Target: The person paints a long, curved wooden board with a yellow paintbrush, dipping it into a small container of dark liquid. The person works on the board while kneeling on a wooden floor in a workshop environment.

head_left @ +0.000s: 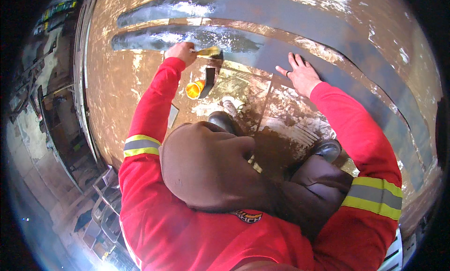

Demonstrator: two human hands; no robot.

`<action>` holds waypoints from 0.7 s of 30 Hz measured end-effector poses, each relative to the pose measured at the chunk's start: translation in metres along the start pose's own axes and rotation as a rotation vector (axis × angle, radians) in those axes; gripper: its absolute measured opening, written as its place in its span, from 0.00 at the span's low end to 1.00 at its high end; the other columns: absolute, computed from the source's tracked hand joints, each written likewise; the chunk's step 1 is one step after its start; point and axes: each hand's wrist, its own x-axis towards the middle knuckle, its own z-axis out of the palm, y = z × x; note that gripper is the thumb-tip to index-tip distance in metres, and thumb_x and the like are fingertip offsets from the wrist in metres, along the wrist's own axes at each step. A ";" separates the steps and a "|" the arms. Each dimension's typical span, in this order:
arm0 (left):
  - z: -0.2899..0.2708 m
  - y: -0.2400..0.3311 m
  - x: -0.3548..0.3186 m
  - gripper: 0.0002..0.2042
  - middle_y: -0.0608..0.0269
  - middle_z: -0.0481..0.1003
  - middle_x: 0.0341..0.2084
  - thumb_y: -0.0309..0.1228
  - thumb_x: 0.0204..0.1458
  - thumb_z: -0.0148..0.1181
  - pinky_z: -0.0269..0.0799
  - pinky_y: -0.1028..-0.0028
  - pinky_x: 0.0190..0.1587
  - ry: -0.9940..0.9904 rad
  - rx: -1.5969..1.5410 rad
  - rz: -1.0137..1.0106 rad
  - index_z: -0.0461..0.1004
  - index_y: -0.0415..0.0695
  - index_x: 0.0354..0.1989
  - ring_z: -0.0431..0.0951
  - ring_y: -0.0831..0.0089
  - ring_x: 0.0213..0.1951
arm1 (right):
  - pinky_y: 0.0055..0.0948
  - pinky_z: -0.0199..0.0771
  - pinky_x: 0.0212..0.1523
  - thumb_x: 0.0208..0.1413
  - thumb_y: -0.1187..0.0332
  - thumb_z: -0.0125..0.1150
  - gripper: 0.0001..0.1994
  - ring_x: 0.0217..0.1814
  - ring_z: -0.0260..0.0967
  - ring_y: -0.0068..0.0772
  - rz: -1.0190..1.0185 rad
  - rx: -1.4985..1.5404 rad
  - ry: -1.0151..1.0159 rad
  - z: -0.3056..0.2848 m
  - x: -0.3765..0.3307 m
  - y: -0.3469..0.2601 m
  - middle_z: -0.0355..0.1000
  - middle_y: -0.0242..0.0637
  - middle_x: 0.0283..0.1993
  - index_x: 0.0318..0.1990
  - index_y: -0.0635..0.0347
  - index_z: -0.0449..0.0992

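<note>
We grip the brush [209, 51] in our left hand [180, 52]; our right hand [302, 75], spread flat beside the wet grey stripe [225, 39], risks smearing it

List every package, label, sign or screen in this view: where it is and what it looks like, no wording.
Small container: on the brown surface just below the left hand with the brush; round, orange-yellow, no label can be made out.
Patch: on the front of the red garment, low in the picture; small, dark with yellow edging.
Items on the shelf: far upper left; yellow and green shapes, too blurred to tell their kind.
No signs or screens show.
</note>
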 end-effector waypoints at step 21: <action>-0.007 0.075 -0.013 0.10 0.54 0.79 0.29 0.40 0.46 0.57 0.74 0.60 0.38 0.053 -0.028 -0.076 0.79 0.54 0.35 0.79 0.56 0.35 | 0.44 0.61 0.58 0.51 0.65 0.57 0.36 0.70 0.40 0.49 0.014 -0.034 0.013 0.001 -0.002 0.001 0.40 0.49 0.69 0.68 0.30 0.50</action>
